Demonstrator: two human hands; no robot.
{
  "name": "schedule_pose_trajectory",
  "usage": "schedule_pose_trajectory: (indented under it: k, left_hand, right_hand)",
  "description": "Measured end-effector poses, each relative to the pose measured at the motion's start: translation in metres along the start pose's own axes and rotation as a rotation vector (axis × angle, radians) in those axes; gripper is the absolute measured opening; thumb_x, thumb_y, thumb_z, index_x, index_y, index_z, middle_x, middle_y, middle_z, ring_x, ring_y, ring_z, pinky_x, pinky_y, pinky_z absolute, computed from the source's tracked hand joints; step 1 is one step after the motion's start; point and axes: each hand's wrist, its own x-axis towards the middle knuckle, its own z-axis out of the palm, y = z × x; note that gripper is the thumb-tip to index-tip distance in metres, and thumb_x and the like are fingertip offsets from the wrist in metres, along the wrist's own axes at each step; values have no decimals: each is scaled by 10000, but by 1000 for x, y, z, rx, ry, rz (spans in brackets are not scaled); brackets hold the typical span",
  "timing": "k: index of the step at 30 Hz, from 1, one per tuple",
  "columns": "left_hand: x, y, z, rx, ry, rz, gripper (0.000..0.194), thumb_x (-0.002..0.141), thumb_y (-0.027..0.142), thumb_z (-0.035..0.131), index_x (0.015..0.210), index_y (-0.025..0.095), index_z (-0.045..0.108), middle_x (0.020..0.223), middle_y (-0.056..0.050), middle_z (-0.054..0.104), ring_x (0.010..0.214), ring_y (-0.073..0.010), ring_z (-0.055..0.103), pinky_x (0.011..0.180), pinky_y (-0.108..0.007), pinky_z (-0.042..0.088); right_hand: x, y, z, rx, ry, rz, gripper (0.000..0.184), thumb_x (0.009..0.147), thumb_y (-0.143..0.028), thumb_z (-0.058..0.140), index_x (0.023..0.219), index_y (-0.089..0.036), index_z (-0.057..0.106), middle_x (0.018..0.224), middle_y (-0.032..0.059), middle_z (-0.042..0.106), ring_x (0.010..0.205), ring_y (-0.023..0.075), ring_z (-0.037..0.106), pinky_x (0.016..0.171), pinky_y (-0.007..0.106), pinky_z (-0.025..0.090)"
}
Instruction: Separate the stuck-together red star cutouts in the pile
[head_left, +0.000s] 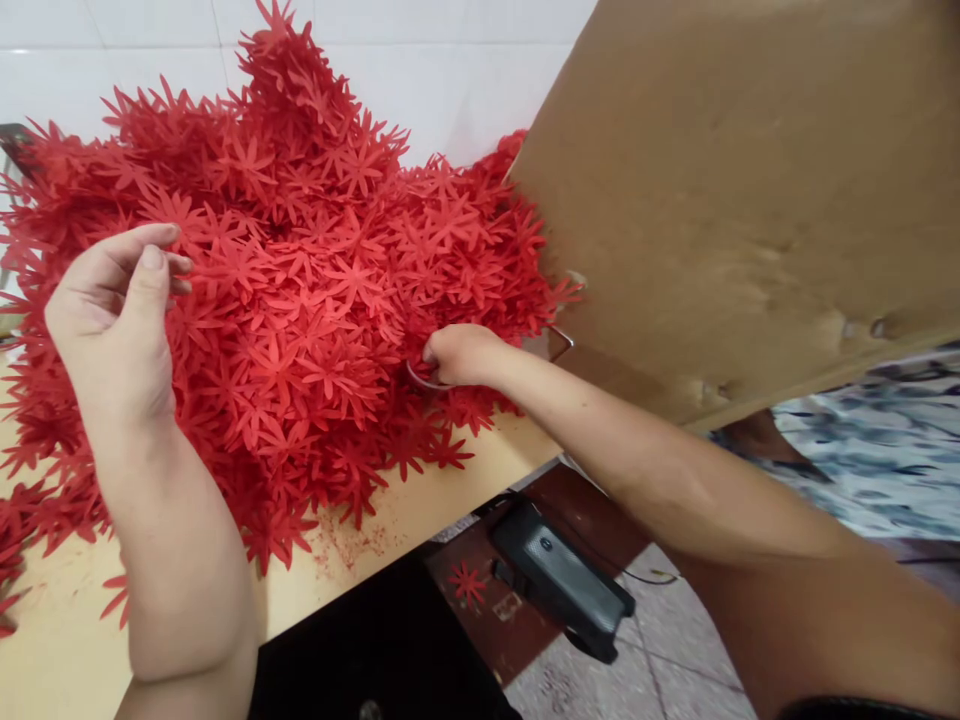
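A big heap of red star-shaped cutouts with narrow petals point(300, 290), like flower or leaf shapes, covers much of the pale table. My left hand point(120, 310) is raised before the heap's left side, fingers curled and thumb bent toward them as in a pinch. Whatever it may hold is too small to see. Low on the heap's right side, my right hand point(465, 355) reaches in with its fingers folded and mostly hidden. Beside those fingers shows a thin, pale curved rim point(427, 380); whether they grip it or some cutouts, I cannot tell.
A large brown sheet-like panel point(735, 200) slants across the right. Loose cutouts lie along the table's front edge point(375, 530). Below, a black pedal-like device point(562, 570) and a fallen red cutout point(467, 584) rest near the floor. White tiles point(450, 70) stand behind.
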Motion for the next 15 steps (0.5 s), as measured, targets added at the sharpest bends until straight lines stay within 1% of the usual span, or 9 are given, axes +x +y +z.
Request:
schedule_pose_trajectory:
  k: [3, 5, 7, 9, 11, 15]
  left_hand:
    - [-1, 2, -1, 17, -3, -30, 135, 743, 131, 636, 846, 134, 724, 708, -3, 684, 595, -36, 591, 598, -172, 486]
    - [-2, 3, -2, 33, 6, -58, 127, 748, 137, 640, 834, 163, 730, 698, 5, 681, 602, -43, 588, 601, -184, 487]
    - [-2, 6, -3, 43, 21, -86, 118, 748, 156, 652, 820, 197, 736, 697, 7, 684, 614, -59, 588, 613, -209, 490]
    - [-3, 7, -4, 51, 38, -112, 111, 745, 175, 662, 809, 224, 739, 712, 6, 692, 623, -76, 590, 629, -236, 494]
    - [-3, 9, -4, 68, 48, -128, 113, 746, 181, 661, 807, 236, 739, 722, 4, 697, 626, -83, 590, 642, -249, 496]
    - [-3, 10, -3, 120, 32, -144, 112, 745, 207, 653, 826, 212, 729, 714, -1, 689, 627, -78, 593, 654, -233, 499]
  right_hand:
    - [5, -14, -2, -69, 10, -24, 321, 749, -155, 519, 1016, -76, 678, 1019, 201, 673, 978, 311, 639, 738, 360, 499]
    - [8, -20, -2, -104, 9, -85, 332, 745, -124, 521, 1031, -46, 671, 1025, 227, 666, 1000, 331, 632, 772, 392, 504]
    - [11, -21, -2, -123, 1, -158, 322, 725, -116, 543, 1006, -39, 681, 993, 233, 672, 988, 337, 636, 776, 395, 506]
    - [12, -18, -2, -127, 2, -205, 307, 722, -127, 546, 982, -52, 691, 968, 227, 680, 970, 326, 644, 761, 372, 505]
    - [13, -12, -1, -117, 11, -226, 283, 729, -148, 535, 949, -88, 704, 944, 199, 691, 939, 298, 656, 735, 335, 496]
    - [10, -1, 3, -65, 34, -255, 238, 750, -193, 502, 848, -162, 716, 849, 127, 708, 808, 226, 668, 653, 273, 459]
